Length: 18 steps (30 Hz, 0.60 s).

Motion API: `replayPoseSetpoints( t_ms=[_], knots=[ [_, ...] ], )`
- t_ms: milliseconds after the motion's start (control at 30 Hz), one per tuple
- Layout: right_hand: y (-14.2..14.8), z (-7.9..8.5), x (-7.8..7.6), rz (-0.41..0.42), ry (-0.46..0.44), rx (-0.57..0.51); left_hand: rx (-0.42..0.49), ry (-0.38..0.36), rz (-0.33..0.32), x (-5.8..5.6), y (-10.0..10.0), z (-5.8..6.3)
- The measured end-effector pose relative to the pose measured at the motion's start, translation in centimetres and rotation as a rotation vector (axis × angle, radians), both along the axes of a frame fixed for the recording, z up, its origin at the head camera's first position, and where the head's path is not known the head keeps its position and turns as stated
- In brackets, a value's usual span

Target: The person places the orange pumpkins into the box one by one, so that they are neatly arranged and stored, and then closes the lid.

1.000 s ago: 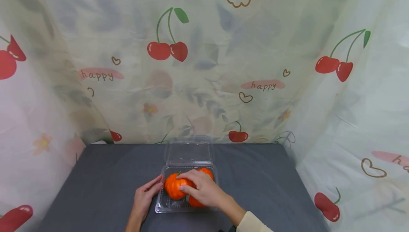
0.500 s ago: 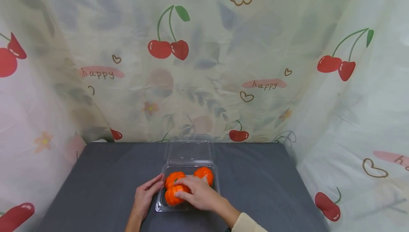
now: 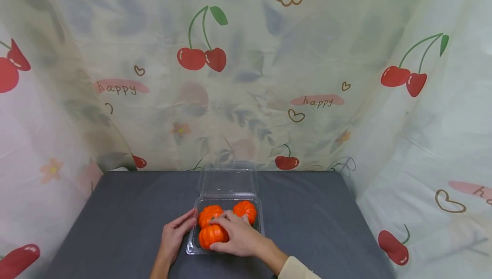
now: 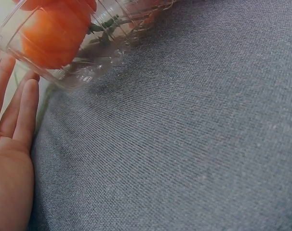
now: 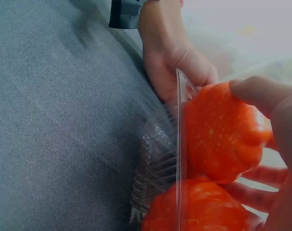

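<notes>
In the head view a clear plastic clamshell box (image 3: 191, 250) stands with its lid raised at the back. Small orange pumpkins lie inside: one at back left (image 3: 209, 214), one at back right (image 3: 246, 211). At front left, my right hand (image 3: 240, 234) holds another pumpkin (image 3: 211, 237) between thumb and fingers. The right wrist view shows the thumb on this held pumpkin (image 5: 223, 134), with a further pumpkin (image 5: 199, 207) beside it, which the hand hides in the head view. Straight fingers of my left hand (image 3: 173, 236) touch the box's left wall; its palm shows in the left wrist view.
The box rests on a dark grey cloth-covered table (image 3: 307, 227). Behind and at both sides hangs a pale curtain (image 3: 246, 99) printed with cherries and flowers. The raised transparent lid (image 3: 228, 183) stands near the table's back edge.
My right hand has moved the held pumpkin towards me and down into the front left of the box, uncovering the back left pumpkin. The left hand has stayed at the box's side.
</notes>
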State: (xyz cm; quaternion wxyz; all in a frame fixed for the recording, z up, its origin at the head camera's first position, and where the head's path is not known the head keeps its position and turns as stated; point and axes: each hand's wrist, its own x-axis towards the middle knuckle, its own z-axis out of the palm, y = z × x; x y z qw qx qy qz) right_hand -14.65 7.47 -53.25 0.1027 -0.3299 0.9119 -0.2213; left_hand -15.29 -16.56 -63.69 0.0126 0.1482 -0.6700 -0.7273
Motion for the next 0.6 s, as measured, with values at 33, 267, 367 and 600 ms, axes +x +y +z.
replayPoseSetpoints(
  t_ms=[33, 267, 367, 600],
  knots=[
    [0.06, 0.01, 0.01, 0.002, 0.003, 0.0, -0.001, -0.001, 0.001, 0.0, 0.01, -0.01],
    [0.52, 0.24, 0.17, -0.021, 0.06, 0.042, -0.004, -0.001, -0.01, 0.04, 0.15, 0.09],
    [0.47, 0.26, 0.07, -0.04, 0.094, 0.054, -0.007, 0.003, -0.007, 0.04, 0.15, 0.16],
    [-0.04, -0.13, -0.12, -0.034, 0.102, 0.028, -0.022, -0.003, 0.005, 0.11, 0.09, 0.21]
  ],
)
